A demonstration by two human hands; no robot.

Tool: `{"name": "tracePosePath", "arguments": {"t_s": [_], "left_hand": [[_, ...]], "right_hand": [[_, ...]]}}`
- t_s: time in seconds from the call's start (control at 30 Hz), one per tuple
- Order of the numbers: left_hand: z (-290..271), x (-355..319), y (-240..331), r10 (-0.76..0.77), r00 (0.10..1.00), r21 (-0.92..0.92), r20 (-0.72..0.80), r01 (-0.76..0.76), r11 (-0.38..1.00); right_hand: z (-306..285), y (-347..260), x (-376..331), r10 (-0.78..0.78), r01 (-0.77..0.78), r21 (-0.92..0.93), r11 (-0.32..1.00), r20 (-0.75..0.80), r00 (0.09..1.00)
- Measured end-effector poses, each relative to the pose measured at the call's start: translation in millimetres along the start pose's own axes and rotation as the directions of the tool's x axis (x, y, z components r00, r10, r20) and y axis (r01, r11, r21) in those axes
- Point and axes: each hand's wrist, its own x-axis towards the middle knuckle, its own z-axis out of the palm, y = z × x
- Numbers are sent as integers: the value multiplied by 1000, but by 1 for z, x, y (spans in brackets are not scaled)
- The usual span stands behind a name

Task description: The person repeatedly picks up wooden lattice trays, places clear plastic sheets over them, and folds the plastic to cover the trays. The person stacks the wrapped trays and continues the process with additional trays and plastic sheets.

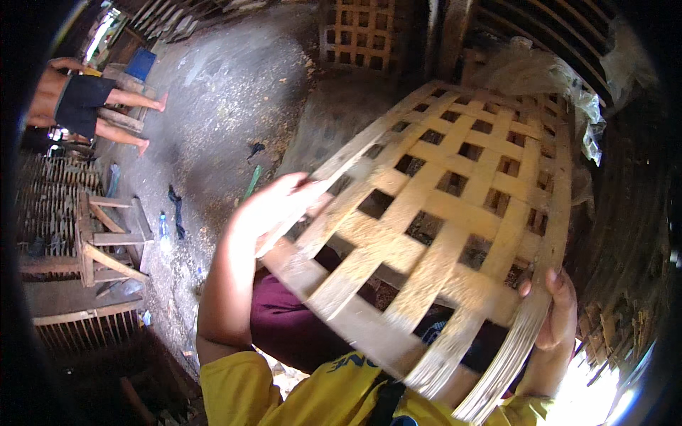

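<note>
A large panel of wide, flat bamboo strips (408,195), woven into an open lattice with square gaps, is raised in front of me and tilted. My left hand (284,206) grips its left edge, looking pale in the strong light. At the lower right edge, my right hand (559,305) holds the bundled strip rim, thumb and fingers around it. The panel's near corner reaches down over my yellow shirt (241,387). Parts of my right fingers are hidden behind the lattice.
Another lattice panel (360,35) stands at the back. Crumpled clear plastic sheeting (588,117) hangs at the right. On the left are a wooden stool-like frame (117,239), a plastic bottle (164,231) on the littered floor (220,92), and a person in dark shorts (82,105).
</note>
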Motion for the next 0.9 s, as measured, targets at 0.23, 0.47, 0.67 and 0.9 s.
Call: {"name": "tracePosePath", "arguments": {"t_s": [0.23, 0.47, 0.67, 0.9], "left_hand": [[-81, -85, -65, -45, 974, -319, -220, -28, 947], [-131, -37, -184, 128, 785, -770, -606, -619, 152], [-62, 105, -301, 43, 684, -671, -728, -700, -245], [-21, 173, -380, -487, 578, -753, -654, -442, 487]], "right_hand": [[68, 25, 25, 357, -345, -109, 932, 421, 834], [173, 126, 149, 243, -339, 0, 941, 696, 676], [195, 221, 203, 244, -173, -174, 970, 642, 727], [160, 337, 248, 371, -236, -332, 913, 435, 821]]}}
